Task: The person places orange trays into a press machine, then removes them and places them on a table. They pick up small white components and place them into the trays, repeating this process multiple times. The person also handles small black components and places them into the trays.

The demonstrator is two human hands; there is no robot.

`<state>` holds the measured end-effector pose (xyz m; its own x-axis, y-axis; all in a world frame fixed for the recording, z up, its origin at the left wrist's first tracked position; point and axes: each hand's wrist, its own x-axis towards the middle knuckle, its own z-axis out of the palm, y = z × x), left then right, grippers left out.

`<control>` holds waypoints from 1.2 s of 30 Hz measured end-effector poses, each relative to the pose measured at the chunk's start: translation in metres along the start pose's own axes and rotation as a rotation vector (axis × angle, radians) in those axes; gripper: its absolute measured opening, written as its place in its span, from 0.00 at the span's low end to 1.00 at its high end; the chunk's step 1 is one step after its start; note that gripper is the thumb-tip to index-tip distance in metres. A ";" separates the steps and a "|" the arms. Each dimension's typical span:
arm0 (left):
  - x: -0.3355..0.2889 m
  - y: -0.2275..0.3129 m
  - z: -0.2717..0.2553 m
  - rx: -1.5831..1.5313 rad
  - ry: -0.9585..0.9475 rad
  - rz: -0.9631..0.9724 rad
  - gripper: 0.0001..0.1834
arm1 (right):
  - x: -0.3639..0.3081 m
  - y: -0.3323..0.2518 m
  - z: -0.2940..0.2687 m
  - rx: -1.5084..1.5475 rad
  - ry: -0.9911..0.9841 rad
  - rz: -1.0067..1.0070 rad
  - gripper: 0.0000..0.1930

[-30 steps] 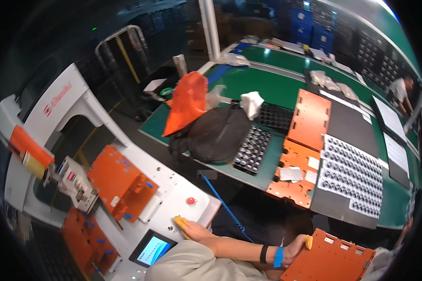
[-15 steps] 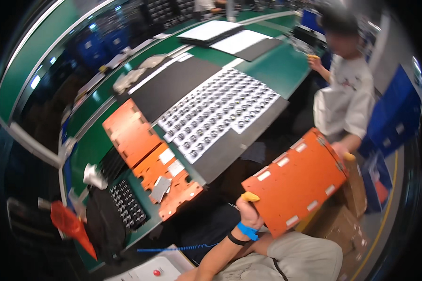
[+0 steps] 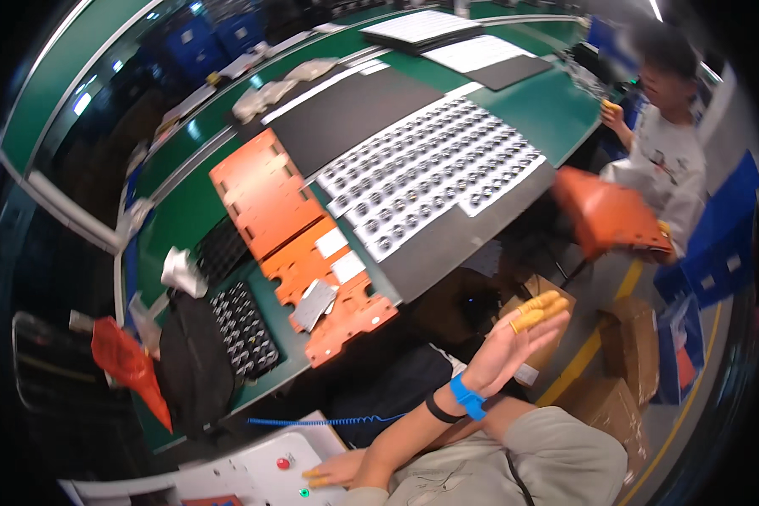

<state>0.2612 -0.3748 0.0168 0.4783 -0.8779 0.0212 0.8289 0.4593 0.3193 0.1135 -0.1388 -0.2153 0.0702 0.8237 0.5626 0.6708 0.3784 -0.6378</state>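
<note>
My left hand (image 3: pixel 514 341), with yellow finger cots, a blue wrist strap (image 3: pixel 468 398) and a black band, reaches right. Its fingers are stretched out and hold nothing. Beyond it, an orange panel (image 3: pixel 607 211), blurred by motion, is with a co-worker (image 3: pixel 662 143), apart from my hand. My right hand (image 3: pixel 337 470) lies with fingers extended on a white machine top (image 3: pixel 253 460), near a red button (image 3: pixel 283 463) and a green-lit button (image 3: pixel 304 492); its forearm is partly hidden behind my left one.
The green table bears a sheet of round parts (image 3: pixel 430 169), hinged orange plates (image 3: pixel 266 194), a loose grey plate (image 3: pixel 315 304) and a black tray of parts (image 3: pixel 243 331). A coiled blue cord (image 3: pixel 329 421) crosses below. Cardboard boxes (image 3: pixel 603 413) and blue bins (image 3: pixel 717 253) stand at right.
My left hand has let go of the orange panel, which has moved away up and to the right with the co-worker. My right hand has come more into view on the machine top.
</note>
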 end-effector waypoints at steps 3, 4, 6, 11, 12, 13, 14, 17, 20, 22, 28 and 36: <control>-0.056 0.046 0.014 0.511 0.114 0.168 0.19 | -0.040 -0.008 -0.028 -0.032 -0.015 0.191 0.20; -0.080 0.068 0.018 0.744 0.161 0.265 0.15 | -0.046 -0.032 -0.079 0.034 -0.107 0.322 0.20; -0.114 0.094 0.032 0.918 0.451 0.690 0.09 | -0.058 -0.061 -0.152 0.048 -0.257 0.610 0.20; -0.150 0.156 -0.018 1.955 1.275 0.743 0.26 | -0.116 -0.063 -0.185 -0.045 0.092 0.735 0.18; -0.152 0.159 -0.048 2.082 1.340 0.733 0.28 | -0.119 -0.066 -0.193 -0.072 0.111 0.780 0.17; -0.150 0.161 -0.071 2.210 1.394 0.719 0.30 | -0.124 -0.065 -0.195 -0.103 0.163 0.804 0.15; -0.149 0.160 -0.085 2.201 1.335 0.691 0.30 | -0.126 -0.065 -0.196 -0.122 0.182 0.813 0.15; -0.148 0.149 -0.100 2.157 1.199 0.657 0.26 | -0.124 -0.068 -0.195 -0.140 0.237 0.835 0.14; -0.149 0.149 -0.098 2.214 1.140 0.660 0.22 | -0.115 -0.065 -0.189 -0.117 0.247 0.795 0.14; -0.154 0.148 -0.092 2.222 1.100 0.643 0.21 | -0.114 -0.065 -0.181 -0.115 0.229 0.773 0.14; -0.165 0.159 -0.093 2.566 0.991 0.496 0.20 | -0.117 -0.057 -0.180 -0.120 0.177 0.754 0.14; -0.164 0.176 -0.096 2.388 1.126 0.645 0.18 | -0.110 -0.049 -0.189 -0.097 0.213 0.742 0.14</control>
<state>0.3564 -0.1369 -0.0215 0.8612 -0.1619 0.4817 -0.3570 -0.8674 0.3467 0.2127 -0.3278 -0.1466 0.6596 0.7447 0.1015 0.4539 -0.2870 -0.8436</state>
